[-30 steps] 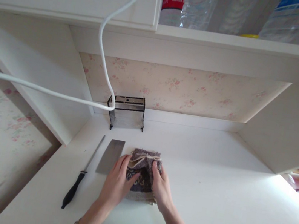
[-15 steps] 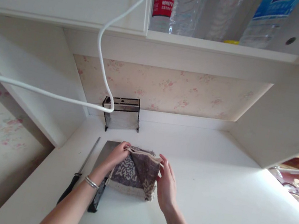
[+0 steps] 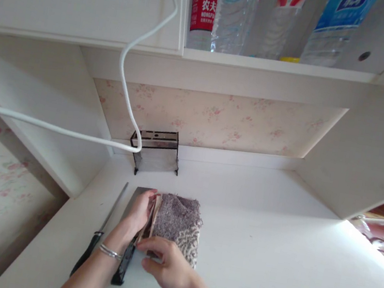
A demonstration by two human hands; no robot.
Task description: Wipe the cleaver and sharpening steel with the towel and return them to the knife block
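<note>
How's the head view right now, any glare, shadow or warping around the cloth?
Head view: strong glare washes out the countertop at right; the folded cloth sits in even light and reads sharp, with both hands, left hand and right hand, on it; wide-angle warping bends the shelf edges; the cleaver is mostly hidden.
</note>
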